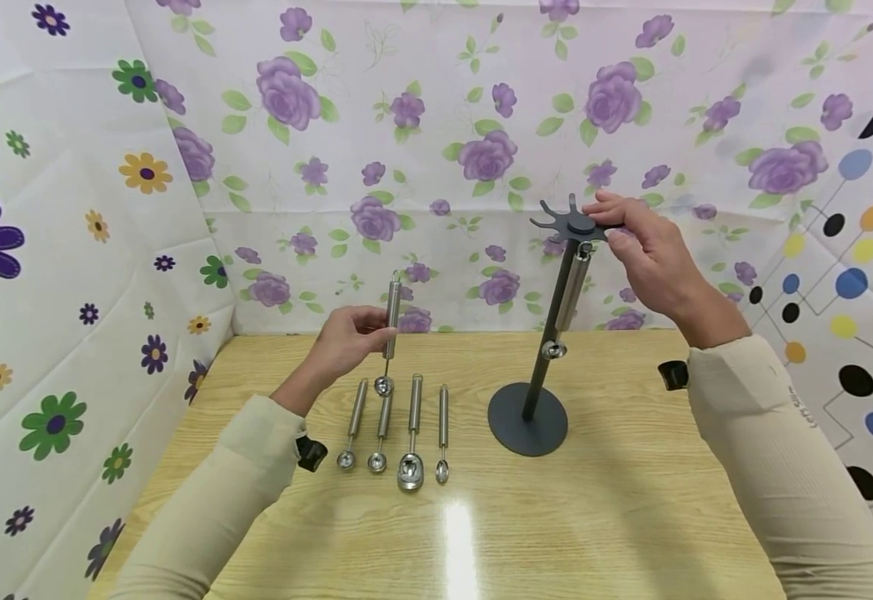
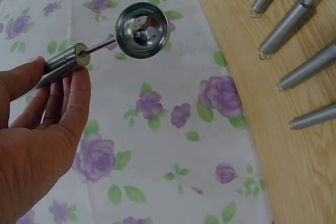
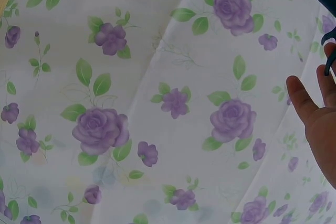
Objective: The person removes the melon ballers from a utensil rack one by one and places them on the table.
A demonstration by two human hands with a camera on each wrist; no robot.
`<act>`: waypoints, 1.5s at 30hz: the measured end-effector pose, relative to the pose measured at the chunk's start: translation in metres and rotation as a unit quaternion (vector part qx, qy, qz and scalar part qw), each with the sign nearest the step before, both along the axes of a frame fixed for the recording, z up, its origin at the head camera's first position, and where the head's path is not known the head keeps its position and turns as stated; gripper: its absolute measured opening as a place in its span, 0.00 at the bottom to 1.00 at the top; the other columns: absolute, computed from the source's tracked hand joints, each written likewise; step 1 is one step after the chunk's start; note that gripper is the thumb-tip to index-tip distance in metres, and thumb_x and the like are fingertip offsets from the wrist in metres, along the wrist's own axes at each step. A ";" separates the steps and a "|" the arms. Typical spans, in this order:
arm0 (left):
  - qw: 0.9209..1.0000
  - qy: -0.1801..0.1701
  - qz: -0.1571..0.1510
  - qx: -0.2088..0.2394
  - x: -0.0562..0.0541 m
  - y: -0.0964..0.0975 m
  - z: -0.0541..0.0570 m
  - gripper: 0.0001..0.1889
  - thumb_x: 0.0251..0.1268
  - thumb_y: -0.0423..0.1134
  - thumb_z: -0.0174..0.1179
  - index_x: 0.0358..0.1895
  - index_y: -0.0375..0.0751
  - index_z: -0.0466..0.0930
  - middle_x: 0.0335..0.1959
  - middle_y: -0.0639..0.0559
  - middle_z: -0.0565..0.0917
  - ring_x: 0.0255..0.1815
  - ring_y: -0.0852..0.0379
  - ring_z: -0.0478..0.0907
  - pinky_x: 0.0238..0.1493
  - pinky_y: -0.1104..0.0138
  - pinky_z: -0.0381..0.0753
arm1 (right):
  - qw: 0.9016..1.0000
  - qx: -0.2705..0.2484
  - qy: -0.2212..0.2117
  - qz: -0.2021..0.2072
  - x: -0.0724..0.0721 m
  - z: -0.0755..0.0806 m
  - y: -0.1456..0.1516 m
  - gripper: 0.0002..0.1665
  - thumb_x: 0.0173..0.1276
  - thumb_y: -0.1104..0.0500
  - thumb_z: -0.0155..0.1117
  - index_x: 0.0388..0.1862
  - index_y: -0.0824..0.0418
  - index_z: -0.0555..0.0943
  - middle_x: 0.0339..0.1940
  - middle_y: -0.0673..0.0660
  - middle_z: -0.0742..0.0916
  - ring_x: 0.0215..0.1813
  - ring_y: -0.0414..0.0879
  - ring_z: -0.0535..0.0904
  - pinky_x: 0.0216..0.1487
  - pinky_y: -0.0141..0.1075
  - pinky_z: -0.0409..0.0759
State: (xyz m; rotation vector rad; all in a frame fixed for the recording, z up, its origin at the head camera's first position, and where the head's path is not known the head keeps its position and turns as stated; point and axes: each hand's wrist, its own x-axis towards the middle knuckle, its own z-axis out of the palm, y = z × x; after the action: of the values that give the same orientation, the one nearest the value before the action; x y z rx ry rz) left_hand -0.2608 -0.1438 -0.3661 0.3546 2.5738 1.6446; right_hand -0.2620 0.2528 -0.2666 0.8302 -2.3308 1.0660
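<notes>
My left hand (image 1: 341,343) pinches the steel handle of a melon baller (image 1: 393,317) between thumb and fingers. It is held upright above the table, its round bowl (image 2: 142,30) downward. On the right, a dark utensil stand (image 1: 530,421) rises from a round base to a ring of curved hooks. My right hand (image 1: 654,260) holds the hook ring at its right side, thumb below and fingers over the top. From one hook hangs a steel scoop (image 1: 571,296), bowl down. In the right wrist view only part of the right hand (image 3: 321,129) shows, beside dark hooks.
Several steel utensils lie in a row on the wooden table (image 1: 594,517), left of the stand: two small scoops, a larger scoop (image 1: 411,472) and a narrow one (image 1: 443,433). A flowered cloth (image 1: 444,100) hangs behind, with patterned cloths at both sides.
</notes>
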 end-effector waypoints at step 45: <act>0.993 -0.072 0.098 -0.008 0.013 -0.073 -0.081 0.19 0.73 0.32 0.59 0.62 0.23 0.75 0.45 0.39 0.82 0.45 0.46 0.81 0.44 0.61 0.87 | 1.000 0.017 -0.001 -0.009 0.001 -0.001 0.001 0.22 0.80 0.62 0.40 0.64 0.69 0.74 0.72 0.64 0.73 0.78 0.51 0.59 0.74 0.50 0.63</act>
State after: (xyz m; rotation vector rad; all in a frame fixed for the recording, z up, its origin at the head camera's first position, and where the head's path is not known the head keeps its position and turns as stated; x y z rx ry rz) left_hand -0.2482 -0.2165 -0.4471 -0.0182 2.5820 1.6384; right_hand -0.2606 0.2539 -0.2672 0.8199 -2.3600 1.0221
